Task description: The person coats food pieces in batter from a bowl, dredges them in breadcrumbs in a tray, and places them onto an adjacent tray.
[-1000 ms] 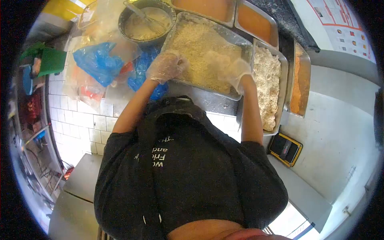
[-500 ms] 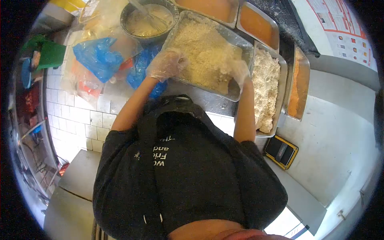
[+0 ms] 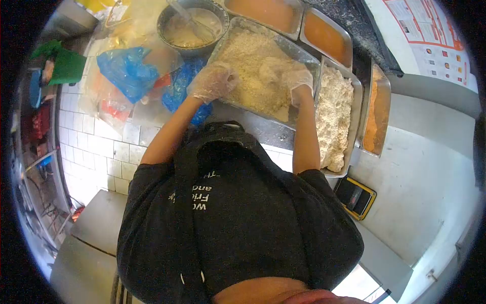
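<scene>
A rectangular metal tray holds a heap of pale yellow breadcrumb-like coating. My left hand, in a clear plastic glove, is at the tray's near left corner with its fingers curled inward. What those fingers hold, if anything, is hidden. My right hand, gloved too, lies over the right part of the coating. Its fingers stretch left into the crumbs, and their tips blend with the coating. A dark bowl of pale batter with a whisk in it stands beyond the left hand.
Right of the tray is a pan of lumpy, whitish floured pieces, then a narrow pan of orange powder. Pans of orange liquid line the back. Blue plastic bags lie at left. A black-and-yellow device sits at lower right.
My right hand has moved from the tray's right rim inward over the coating. My left hand remains near the same corner. The view has shifted slightly.
</scene>
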